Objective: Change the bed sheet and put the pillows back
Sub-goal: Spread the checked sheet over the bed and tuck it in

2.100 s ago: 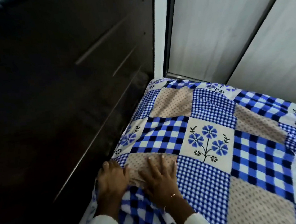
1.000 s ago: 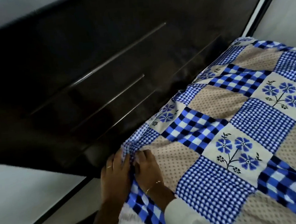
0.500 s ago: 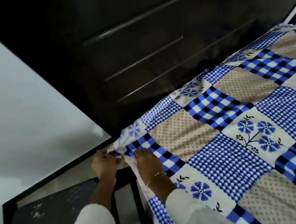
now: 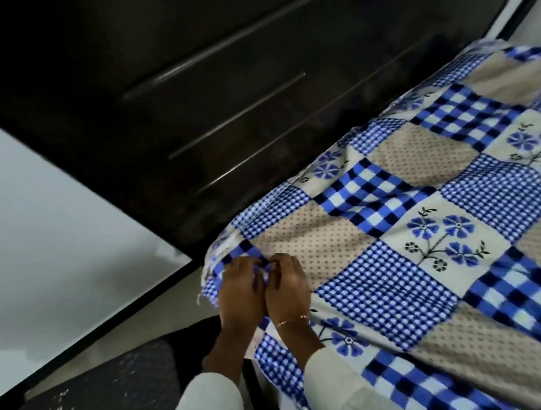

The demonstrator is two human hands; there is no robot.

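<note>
**A:** Where is the blue, white and beige patchwork-print cotton bed sheet (image 4: pixel 398 242) at this point?

**B:** It lies spread over the bed, reaching up to the dark wooden headboard with long grooves (image 4: pixel 219 94). Its near corner hangs over the bed's edge, above a dark speckled mat (image 4: pixel 93 403) on the floor. No pillows are in view.

**A:** And the person's hands?

**B:** Both are at that corner, touching each other. The left hand (image 4: pixel 239 290) has its fingers curled into a bunched fold of the sheet. The right hand (image 4: pixel 287 286), with a thin gold bracelet (image 4: pixel 292 320) at the wrist, also has bent fingers pinching the cloth just beside it.

**A:** How should the fabric behave?

**B:** It looks light and limp, judging from the soft creases near the corner. It would likely fold and gather easily, with no stiffness to resist, but slack could creep back if released.

**A:** Best place to hold it?

**B:** Probably right at the hem of the corner, gathered in both hands, so the pull runs along the edge and the surface is drawn flat.
</note>
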